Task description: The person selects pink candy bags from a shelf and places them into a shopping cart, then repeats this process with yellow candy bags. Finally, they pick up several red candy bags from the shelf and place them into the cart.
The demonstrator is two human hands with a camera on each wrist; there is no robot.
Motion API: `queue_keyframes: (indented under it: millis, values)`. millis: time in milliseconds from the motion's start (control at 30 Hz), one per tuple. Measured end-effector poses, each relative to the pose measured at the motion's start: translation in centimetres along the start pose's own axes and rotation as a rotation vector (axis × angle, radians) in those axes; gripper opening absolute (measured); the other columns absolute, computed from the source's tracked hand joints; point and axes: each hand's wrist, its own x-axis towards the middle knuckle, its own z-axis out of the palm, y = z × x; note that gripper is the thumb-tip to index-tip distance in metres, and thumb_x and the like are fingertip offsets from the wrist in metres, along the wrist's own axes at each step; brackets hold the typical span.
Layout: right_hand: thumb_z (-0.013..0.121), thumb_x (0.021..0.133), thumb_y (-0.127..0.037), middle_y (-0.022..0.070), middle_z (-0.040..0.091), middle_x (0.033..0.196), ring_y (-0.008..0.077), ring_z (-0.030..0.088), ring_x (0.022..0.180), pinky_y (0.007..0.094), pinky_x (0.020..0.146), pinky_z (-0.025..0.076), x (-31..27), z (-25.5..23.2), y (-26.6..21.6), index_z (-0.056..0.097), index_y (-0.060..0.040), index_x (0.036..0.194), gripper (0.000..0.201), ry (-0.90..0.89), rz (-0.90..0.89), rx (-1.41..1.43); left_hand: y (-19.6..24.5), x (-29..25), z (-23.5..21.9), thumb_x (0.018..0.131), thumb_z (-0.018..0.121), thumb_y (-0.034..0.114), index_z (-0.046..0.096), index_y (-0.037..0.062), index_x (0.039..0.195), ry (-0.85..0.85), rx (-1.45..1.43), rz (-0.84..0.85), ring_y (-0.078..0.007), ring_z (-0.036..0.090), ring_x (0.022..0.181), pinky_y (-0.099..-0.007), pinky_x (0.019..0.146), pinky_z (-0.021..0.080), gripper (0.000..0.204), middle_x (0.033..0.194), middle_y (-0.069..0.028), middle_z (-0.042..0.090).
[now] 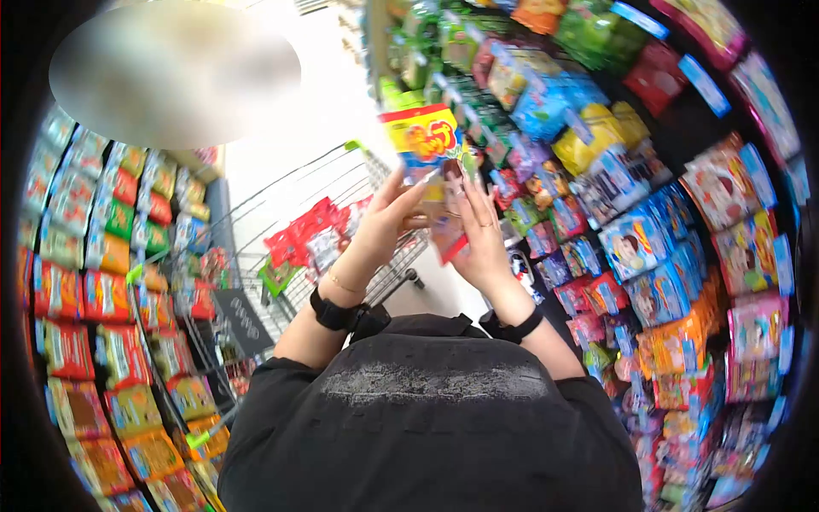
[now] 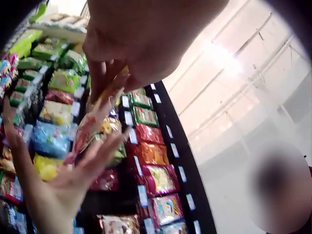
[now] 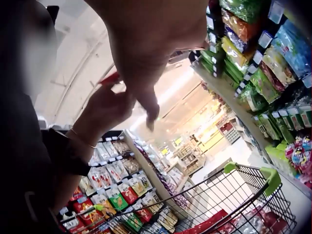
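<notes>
Up in front of the chest is a snack bag (image 1: 421,132), red, yellow and blue at the top, with large red lettering and a clear lower part. My left hand (image 1: 388,218) grips it from the left side. In the left wrist view, thumb and fingers of that hand (image 2: 141,48) pinch the edge of the bag (image 2: 92,119). My right hand (image 1: 485,239) lies along the bag's right side, fingers straight. Seen from the left wrist, the right hand (image 2: 58,195) has its fingers spread beside the bag.
A wire shopping cart (image 1: 328,162) with green corners stands ahead on the left, holding red packages (image 1: 305,230). Racks of hanging snack bags (image 1: 636,239) rise close on the right. More shelved packets (image 1: 111,282) line the left, beside a dark sign (image 1: 242,321).
</notes>
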Motion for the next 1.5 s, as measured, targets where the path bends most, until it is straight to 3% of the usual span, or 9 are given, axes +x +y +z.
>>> queue_keyframes:
  millis: [100,267,433,567,800,1033,1133,1333,1500]
  values:
    - [0.058,0.082,0.001,0.0131,0.058,0.112,0.0264,0.056,0.105,0.0336,0.089,0.045,-1.6,-2.2,0.4,0.045,-0.0040,0.121,0.042,0.370,0.660,0.878,1.8,0.4,4.0,0.092,0.042,0.032,0.032,0.0059,0.134,-0.447,0.115,0.151,-0.0217,0.052,0.109,-0.0336,0.083,0.049,0.051,0.132,-0.0128,0.043]
    - [0.057,0.085,-0.008,0.0112,0.050,0.123,0.0253,0.048,0.115,0.0454,0.094,0.041,-6.6,-9.0,2.5,0.041,-0.0041,0.125,0.043,0.629,0.764,1.851,-0.5,4.2,7.7,0.075,0.066,0.007,0.037,0.0049,0.128,-0.226,0.434,0.472,-0.0226,0.045,0.113,-0.0352,0.093,0.040,0.060,0.125,-0.0094,0.044]
    - [0.054,0.082,0.002,0.0110,0.043,0.128,0.0240,0.043,0.118,0.0391,0.095,0.039,-9.6,-11.9,0.0,0.038,-0.0051,0.128,0.049,0.850,0.598,0.613,-4.5,5.0,13.8,0.071,0.071,0.022,0.026,0.0079,0.136,-0.595,0.203,0.250,-0.0230,0.034,0.123,-0.0378,0.098,0.035,0.080,0.138,-0.0087,0.027]
    - [0.067,0.054,-0.007,0.0212,0.019,0.142,0.0423,0.015,0.132,0.0565,0.105,0.010,-9.9,-15.5,-3.4,0.032,-0.0089,0.133,0.087,0.202,0.432,-0.525,-8.1,4.4,18.5,0.083,0.060,0.033,0.032,0.0066,0.132,-1.082,-0.126,-0.341,-0.0185,0.051,0.107,-0.0328,0.085,0.046,0.062,0.123,-0.0066,0.047]
    - [0.052,0.058,-0.017,0.0158,0.022,0.144,0.0352,0.009,0.136,0.0512,0.108,0.005,-14.5,-24.8,-4.1,0.044,-0.0096,0.130,0.073,0.081,0.497,-0.150,-10.1,4.7,25.8,0.092,0.049,0.020,0.045,0.0041,0.123,-0.880,-0.015,-0.590,-0.0112,0.056,0.097,-0.0275,0.079,0.047,0.035,0.109,-0.0023,0.057]
    - [0.059,0.071,-0.017,0.0210,0.018,0.143,0.0330,0.003,0.136,0.0435,0.108,0.011,-17.7,-31.9,-1.8,0.025,-0.0040,0.138,0.076,0.655,0.452,-0.284,-11.7,6.4,34.7,0.090,0.052,0.015,0.054,-0.0002,0.113,-1.185,0.230,-0.215,-0.0090,0.053,0.097,-0.0258,0.083,0.043,0.028,0.108,-0.0039,0.059]
    - [0.061,0.080,-0.004,0.0166,0.049,0.120,0.0193,0.047,0.114,0.0300,0.094,0.039,-17.9,-33.8,1.5,0.035,0.0029,0.126,0.053,1.122,0.518,0.333,-12.0,7.2,39.3,0.088,0.055,0.015,0.053,-0.0006,0.114,-1.271,0.293,-0.123,-0.0109,0.054,0.098,-0.0268,0.086,0.043,0.030,0.109,-0.0051,0.059]
    - [0.064,0.081,-0.009,0.0037,0.064,0.079,0.0071,0.058,0.074,0.0223,0.066,0.045,-19.5,-38.7,7.2,0.059,0.0012,0.091,0.015,0.971,0.812,-0.064,-13.6,10.2,47.7,0.090,0.053,0.017,0.056,-0.0022,0.097,-0.884,0.131,0.261,-0.0053,0.054,0.078,-0.0209,0.069,0.045,0.020,0.088,-0.0015,0.060]
    - [0.061,0.085,-0.014,0.0049,0.063,0.094,0.0073,0.056,0.083,0.0226,0.073,0.044,-14.8,-44.1,10.1,0.059,0.0009,0.102,0.023,1.071,0.473,0.027,-11.9,12.7,53.0,0.091,0.052,0.020,0.057,-0.0033,0.090,-0.795,0.169,0.501,-0.0046,0.052,0.076,-0.0201,0.065,0.043,0.024,0.084,-0.0029,0.061]
